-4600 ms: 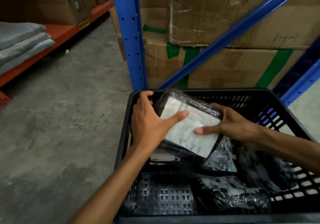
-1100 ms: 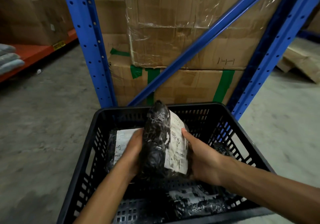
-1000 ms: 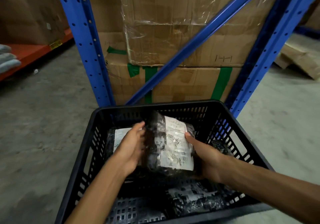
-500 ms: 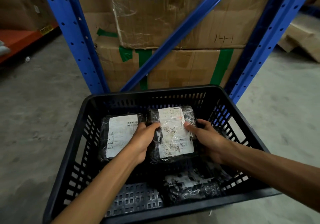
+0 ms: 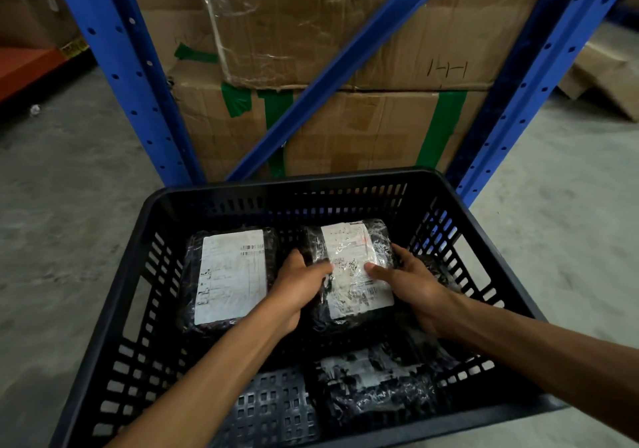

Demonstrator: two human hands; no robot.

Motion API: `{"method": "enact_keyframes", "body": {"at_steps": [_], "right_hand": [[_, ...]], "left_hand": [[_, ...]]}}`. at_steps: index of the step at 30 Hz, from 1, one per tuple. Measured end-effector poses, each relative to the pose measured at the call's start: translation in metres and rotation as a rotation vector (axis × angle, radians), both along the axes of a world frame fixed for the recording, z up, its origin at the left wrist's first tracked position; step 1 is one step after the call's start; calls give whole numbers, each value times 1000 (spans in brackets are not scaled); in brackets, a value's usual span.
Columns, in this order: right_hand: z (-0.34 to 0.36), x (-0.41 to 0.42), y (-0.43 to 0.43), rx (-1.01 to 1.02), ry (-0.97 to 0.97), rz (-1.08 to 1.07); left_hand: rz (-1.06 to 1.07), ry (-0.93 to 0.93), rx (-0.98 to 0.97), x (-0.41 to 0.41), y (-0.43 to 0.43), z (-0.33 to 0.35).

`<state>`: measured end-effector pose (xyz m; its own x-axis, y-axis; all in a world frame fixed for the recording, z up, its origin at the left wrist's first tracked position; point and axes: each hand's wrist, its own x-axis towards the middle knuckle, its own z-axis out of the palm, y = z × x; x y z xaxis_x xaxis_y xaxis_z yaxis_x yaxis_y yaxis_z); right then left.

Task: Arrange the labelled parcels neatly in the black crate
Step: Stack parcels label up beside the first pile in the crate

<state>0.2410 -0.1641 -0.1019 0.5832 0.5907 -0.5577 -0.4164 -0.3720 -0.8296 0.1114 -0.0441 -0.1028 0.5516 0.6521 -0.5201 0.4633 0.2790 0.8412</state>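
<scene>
**Concrete floor carrying crate and racking**

A grey concrete floor (image 5: 69, 205) is carrying everything in view. The black crate (image 5: 287, 198) is sitting on it, its perforated walls and slotted base showing; the near edge is running out of the picture. Just behind the crate, two blue rack uprights (image 5: 138, 95) are standing on the floor, with a blue diagonal brace (image 5: 332, 67) crossing between them. Stacked cardboard boxes (image 5: 363, 129) with green tape are resting low inside the rack. At far right, flattened cardboard (image 5: 608, 81) is lying on the floor. A small pale scrap (image 5: 34, 110) is lying at far left.
</scene>
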Motion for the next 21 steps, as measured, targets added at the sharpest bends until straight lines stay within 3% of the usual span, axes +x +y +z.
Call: {"method": "enact_keyframes", "body": {"at_steps": [3, 6, 10, 13, 16, 18, 21], "right_hand": [[-1, 10, -2, -15, 25, 20], [13, 28, -3, 68, 100, 92], [43, 49, 0, 197, 147, 290], [54, 48, 9, 167, 56, 330], [56, 33, 16, 102, -3, 236], [58, 33, 16, 112, 66, 122], [59, 34, 9, 252, 271, -1]], "left_hand": [[69, -35, -21, -1, 2, -1], [200, -178, -256, -13, 13, 14], [141, -347, -490, -30, 49, 31], [-45, -353, -474, -31, 53, 37], [-101, -222, -371, -31, 45, 35], [-34, -241, -327, -32, 45, 34], [97, -435, -389, -29, 37, 39]]}}
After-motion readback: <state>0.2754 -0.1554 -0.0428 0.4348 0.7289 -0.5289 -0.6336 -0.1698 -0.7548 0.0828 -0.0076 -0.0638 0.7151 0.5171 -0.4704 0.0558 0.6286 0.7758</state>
